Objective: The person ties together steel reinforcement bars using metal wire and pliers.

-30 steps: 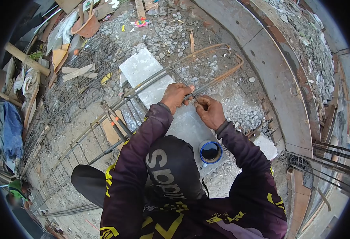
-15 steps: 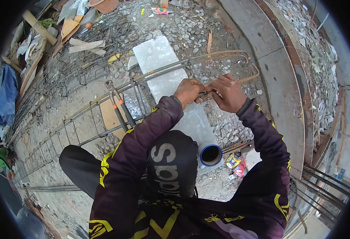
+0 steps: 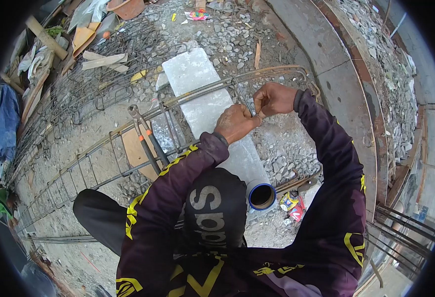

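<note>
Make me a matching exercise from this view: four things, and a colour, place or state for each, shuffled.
1. Mug
2. Pincers
3. Pale slab
4. Left hand

A. Crossed by steel bars
B. Fingertips close to the right hand
C. Blue rim, dark inside
D. Dark handles with orange marks

Pairs: 1-C, 2-D, 3-A, 4-B.

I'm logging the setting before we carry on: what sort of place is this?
Probably a construction site: it shows a long cage of grey and rusty steel bars, scattered loose grey gravel, and metal pincers with black-and-orange handles.
</note>
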Demonstrator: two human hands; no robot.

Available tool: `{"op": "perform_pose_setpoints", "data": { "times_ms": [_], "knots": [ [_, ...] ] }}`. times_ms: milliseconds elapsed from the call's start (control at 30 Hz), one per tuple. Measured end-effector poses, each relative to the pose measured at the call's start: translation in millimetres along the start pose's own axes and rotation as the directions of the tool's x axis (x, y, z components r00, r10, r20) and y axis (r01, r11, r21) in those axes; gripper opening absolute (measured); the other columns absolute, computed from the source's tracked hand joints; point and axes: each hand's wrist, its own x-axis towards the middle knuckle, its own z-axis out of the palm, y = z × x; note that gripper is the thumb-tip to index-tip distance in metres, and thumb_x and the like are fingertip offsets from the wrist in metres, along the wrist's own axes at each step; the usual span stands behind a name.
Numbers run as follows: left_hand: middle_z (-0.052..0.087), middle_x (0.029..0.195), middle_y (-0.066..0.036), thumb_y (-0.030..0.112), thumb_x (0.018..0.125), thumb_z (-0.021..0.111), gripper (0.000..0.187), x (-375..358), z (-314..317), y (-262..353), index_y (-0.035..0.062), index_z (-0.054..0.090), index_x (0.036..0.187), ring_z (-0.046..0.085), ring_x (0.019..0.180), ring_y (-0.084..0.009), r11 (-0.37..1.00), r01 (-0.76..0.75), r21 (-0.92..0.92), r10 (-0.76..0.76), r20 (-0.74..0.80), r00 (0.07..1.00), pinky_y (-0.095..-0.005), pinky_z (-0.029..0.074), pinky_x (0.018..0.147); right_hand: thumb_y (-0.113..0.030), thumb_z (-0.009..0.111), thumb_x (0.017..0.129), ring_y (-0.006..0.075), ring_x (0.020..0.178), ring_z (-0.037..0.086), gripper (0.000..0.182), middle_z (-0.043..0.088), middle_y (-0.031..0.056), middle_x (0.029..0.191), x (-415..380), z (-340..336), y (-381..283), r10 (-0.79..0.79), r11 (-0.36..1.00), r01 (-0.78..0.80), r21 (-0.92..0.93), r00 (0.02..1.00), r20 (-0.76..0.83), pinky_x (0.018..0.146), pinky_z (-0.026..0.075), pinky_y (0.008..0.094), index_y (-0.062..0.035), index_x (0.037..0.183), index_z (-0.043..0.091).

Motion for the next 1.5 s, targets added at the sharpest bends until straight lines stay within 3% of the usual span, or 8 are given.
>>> {"op": "perform_pose_setpoints", "data": {
  "times_ms": [300,400,500,600,967,1267,1433,1500],
  "knots": [
    [0.063,0.063,-0.014,0.029,0.073,0.072,0.032,2,4,3,-0.0009,0.063,0.068,0.060,0.062,-0.0250,0.997,0.082,0.001,-0.082,-0.048,0.996,-0.0384,0.047,0.063,-0.020,0.062,0.093,0.0106,0.069,0.063,0.021,0.068,0.0045,0.084,-6,-1,48,-0.153,0.916,0.161,0.368,0.987,-0.052,0.064,0.051,0.0283,-0.0010,0.097,0.067],
    [0.064,0.063,-0.014,0.028,0.073,0.070,0.030,6,6,3,-0.0014,0.063,0.068,0.062,0.060,-0.0254,0.985,0.159,-0.069,-0.161,-0.023,0.987,-0.0377,0.049,0.061,-0.024,0.065,0.090,0.0188,0.077,0.067,0.023,0.068,0.0087,0.087,-3,3,30,0.297,0.912,-0.289,0.291,0.955,0.017,0.073,0.052,0.0345,-0.0035,0.101,0.067],
    [0.063,0.060,-0.012,0.026,0.074,0.068,0.030,7,9,8,-0.0019,0.061,0.066,0.057,0.051,-0.0192,0.964,0.206,-0.169,-0.205,0.026,0.978,-0.0327,0.045,0.052,-0.022,0.069,0.084,0.0290,0.086,0.066,0.024,0.064,0.0117,0.089,0,16,25,0.019,0.954,-0.083,-0.288,0.976,-0.216,0.078,0.050,0.0420,-0.0071,0.102,0.067],
    [0.061,0.059,-0.010,0.023,0.075,0.067,0.028,7,10,11,-0.0028,0.060,0.067,0.052,0.045,-0.0147,0.945,0.203,-0.257,-0.205,0.022,0.979,-0.0285,0.040,0.043,-0.016,0.070,0.079,0.0302,0.089,0.061,0.025,0.061,0.0108,0.088,-33,48,22,-0.459,0.853,0.035,-0.521,0.527,-0.715,0.075,0.047,0.0429,-0.0100,0.104,0.069],
    [0.061,0.060,-0.010,0.023,0.077,0.066,0.028,7,8,12,-0.0045,0.062,0.072,0.052,0.045,-0.0140,0.944,0.195,-0.266,-0.194,0.034,0.981,-0.0277,0.042,0.044,-0.015,0.075,0.073,0.0264,0.093,0.055,0.024,0.059,0.0065,0.096,-30,144,73,-0.516,0.786,-0.256,-0.563,0.232,-0.825,0.082,0.041,0.0407,-0.0136,0.096,0.068],
    [0.059,0.060,-0.009,0.022,0.077,0.067,0.027,4,3,21,-0.0039,0.061,0.072,0.053,0.047,-0.0134,0.930,0.245,-0.274,-0.230,0.084,0.970,-0.0268,0.040,0.044,-0.001,0.068,0.064,0.0278,0.104,0.058,0.018,0.062,0.0066,0.092,-54,134,57,-0.654,0.745,0.144,-0.651,0.347,-0.672,0.089,0.044,0.0452,-0.0084,0.079,0.061],
    [0.060,0.064,-0.004,0.020,0.080,0.065,0.020,4,2,24,0.0004,0.064,0.080,0.048,0.045,-0.0093,0.911,0.282,-0.303,-0.253,0.132,0.959,-0.0230,0.031,0.040,-0.020,0.059,0.089,0.0261,0.055,0.055,0.023,0.058,0.0121,0.070,-61,142,20,0.119,0.978,0.056,0.203,0.647,-0.753,0.056,0.044,0.0382,0.0023,0.088,0.060],
    [0.061,0.065,-0.004,0.022,0.081,0.065,0.021,5,0,20,0.0009,0.064,0.080,0.048,0.046,-0.0092,0.906,0.301,-0.298,-0.258,0.173,0.950,-0.0227,0.031,0.041,-0.022,0.058,0.091,0.0237,0.054,0.054,0.026,0.059,0.0125,0.070,-49,149,31,0.199,0.932,0.126,0.341,0.610,-0.767,0.056,0.044,0.0371,0.0024,0.099,0.063]
  ]
}}
